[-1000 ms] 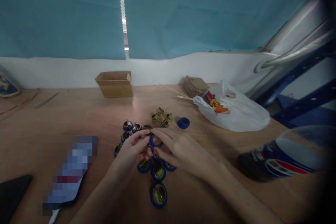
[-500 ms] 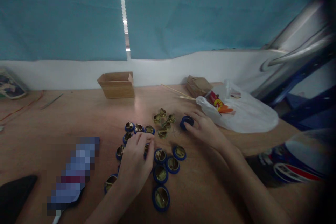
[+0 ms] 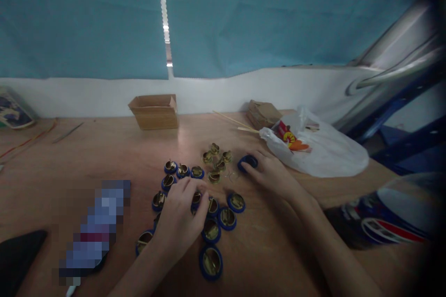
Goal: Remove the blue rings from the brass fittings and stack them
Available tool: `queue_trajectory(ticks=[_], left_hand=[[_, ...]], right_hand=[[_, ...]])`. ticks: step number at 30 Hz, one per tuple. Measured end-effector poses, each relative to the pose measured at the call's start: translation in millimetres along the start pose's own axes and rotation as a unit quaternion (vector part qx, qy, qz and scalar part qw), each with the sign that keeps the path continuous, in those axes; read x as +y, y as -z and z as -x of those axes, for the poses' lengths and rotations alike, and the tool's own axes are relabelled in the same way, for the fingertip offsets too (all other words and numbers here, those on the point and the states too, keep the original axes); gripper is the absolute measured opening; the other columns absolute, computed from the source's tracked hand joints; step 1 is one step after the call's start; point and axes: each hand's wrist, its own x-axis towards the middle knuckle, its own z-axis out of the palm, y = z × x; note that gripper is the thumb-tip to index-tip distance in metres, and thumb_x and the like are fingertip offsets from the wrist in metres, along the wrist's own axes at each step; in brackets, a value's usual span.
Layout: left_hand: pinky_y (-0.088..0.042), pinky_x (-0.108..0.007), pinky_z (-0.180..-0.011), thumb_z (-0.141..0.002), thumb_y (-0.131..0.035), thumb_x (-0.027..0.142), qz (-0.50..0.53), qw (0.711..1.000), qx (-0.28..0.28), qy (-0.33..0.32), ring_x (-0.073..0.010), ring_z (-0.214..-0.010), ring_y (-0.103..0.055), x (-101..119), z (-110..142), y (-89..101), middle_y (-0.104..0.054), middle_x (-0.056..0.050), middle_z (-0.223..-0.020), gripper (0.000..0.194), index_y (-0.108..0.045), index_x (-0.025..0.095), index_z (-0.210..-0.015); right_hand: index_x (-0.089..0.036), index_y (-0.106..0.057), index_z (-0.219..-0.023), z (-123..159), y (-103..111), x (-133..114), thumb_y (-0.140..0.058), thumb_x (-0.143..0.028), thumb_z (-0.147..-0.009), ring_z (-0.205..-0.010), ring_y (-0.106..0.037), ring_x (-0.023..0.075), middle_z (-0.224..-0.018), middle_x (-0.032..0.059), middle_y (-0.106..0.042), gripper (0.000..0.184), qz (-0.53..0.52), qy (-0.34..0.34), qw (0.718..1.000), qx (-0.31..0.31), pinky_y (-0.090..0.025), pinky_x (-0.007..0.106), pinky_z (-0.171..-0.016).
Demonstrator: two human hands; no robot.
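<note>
My right hand has its thumb and fingers around a blue ring on the table, right of the loose pieces. My left hand rests low over a group of round brass-coloured pieces set in blue rims, thumb and forefinger apart. One blue-rimmed piece shows between them; I cannot tell whether they touch it. Other rimmed pieces lie around that hand, such as one nearest me and one to its right. Several loose brass-coloured pieces without rims lie between my two hands, farther back.
A phone with a blurred screen lies left, beside a dark flat object. Behind stand an open cardboard box and a brown packet. Thin sticks, a white plastic bag and a Pepsi bottle are right.
My hands, together over the pieces a second ago, have parted. The right reached right and back to the blue ring and closed around it. The left stayed over the pieces, nearly still since half a second ago.
</note>
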Motion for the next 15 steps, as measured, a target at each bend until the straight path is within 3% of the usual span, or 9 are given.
queue_trajectory(ticks=[6, 12, 15], left_hand=[[-0.046, -0.047, -0.089, -0.084, -0.064, 0.018, -0.034, 0.996, -0.063, -0.048, -0.0279, -0.100, -0.054, 3.7, 4.7, -5.0, -0.062, -0.008, -0.100, 0.009, -0.067, 0.019, -0.092], [-0.046, -0.048, -0.087, -0.084, -0.065, 0.014, -0.050, 0.998, -0.022, -0.042, -0.0272, -0.095, -0.055, -5.2, 4.8, -11.7, -0.065, -0.006, -0.093, 0.008, -0.066, 0.018, -0.077], [-0.047, -0.046, -0.085, -0.086, -0.061, 0.010, -0.038, 0.998, -0.003, -0.054, -0.0249, -0.091, -0.057, -5.7, 3.8, -11.5, -0.066, -0.004, -0.088, 0.014, -0.063, 0.018, -0.075]], right_hand=[[-0.014, -0.063, -0.102, -3.4, 6.8, -10.6, -0.048, -0.033, -0.093, -0.099, -0.062, 0.0323, -0.103, 0.0161, -0.066, 0.026, -0.009, -0.006, 0.996, 0.088, -0.049, 0.048, -0.089], [-0.018, -0.063, -0.092, -1.0, 10.7, -39.0, -0.048, -0.024, -0.094, -0.091, -0.063, 0.0259, -0.092, 0.0101, -0.067, 0.017, -0.046, 0.029, 0.990, 0.128, -0.050, 0.041, -0.083], [-0.019, -0.063, -0.090, 4.4, 8.6, -60.7, -0.048, -0.019, -0.093, -0.082, -0.064, 0.0197, -0.087, 0.0063, -0.068, 0.015, -0.124, 0.057, 0.983, 0.121, -0.050, 0.032, -0.076]])
